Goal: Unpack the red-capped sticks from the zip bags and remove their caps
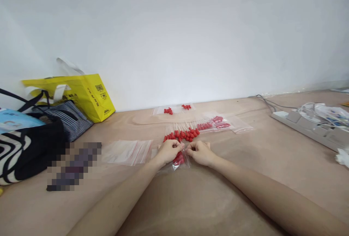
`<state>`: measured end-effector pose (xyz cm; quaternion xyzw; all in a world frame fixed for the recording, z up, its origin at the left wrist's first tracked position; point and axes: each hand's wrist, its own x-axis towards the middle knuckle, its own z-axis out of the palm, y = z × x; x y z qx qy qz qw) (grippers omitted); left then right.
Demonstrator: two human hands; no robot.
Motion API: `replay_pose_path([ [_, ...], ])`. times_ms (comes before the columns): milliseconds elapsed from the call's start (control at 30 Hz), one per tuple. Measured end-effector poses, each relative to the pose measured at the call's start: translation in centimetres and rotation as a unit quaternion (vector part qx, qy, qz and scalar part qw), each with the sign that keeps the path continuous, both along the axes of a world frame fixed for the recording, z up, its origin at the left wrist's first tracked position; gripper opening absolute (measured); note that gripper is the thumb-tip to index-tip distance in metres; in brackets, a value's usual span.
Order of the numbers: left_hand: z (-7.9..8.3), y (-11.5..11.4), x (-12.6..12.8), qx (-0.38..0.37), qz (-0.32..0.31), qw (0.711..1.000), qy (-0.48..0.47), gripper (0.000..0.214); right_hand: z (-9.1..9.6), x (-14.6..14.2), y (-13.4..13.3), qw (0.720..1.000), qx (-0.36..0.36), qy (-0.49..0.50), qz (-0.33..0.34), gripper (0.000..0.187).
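Note:
My left hand (169,151) and my right hand (199,152) lie close together on the tan tabletop, both with fingers curled. Between them they pinch the top of a small clear zip bag (179,159) holding red-tipped sticks. Just beyond my fingers a loose row of red-tipped sticks (182,133) lies on the table. Filled bags (218,122) lie to the right of that row, and another filled bag (174,110) sits near the wall.
A stack of empty clear zip bags (128,151) lies left of my left hand. Bags stand at the far left: a yellow one (84,94) and a black striped one (40,134). A white power strip with cables (311,123) is at the right.

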<state>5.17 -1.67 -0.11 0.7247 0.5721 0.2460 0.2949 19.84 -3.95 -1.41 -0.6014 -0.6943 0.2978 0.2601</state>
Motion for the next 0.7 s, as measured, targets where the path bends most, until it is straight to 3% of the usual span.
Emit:
replay_pose_path([
  [400, 0.2, -0.3, 0.4, 0.020, -0.004, 0.999, 0.044, 0.028, 0.1, -0.3, -0.1, 1.000, 0.015, -0.008, 0.007, 0.031],
  [700, 1.1, -0.9, 1.0, 0.045, -0.021, 0.987, 0.152, 0.021, 0.3, -1.0, -0.4, 0.996, 0.056, -0.062, -0.022, 0.019],
])
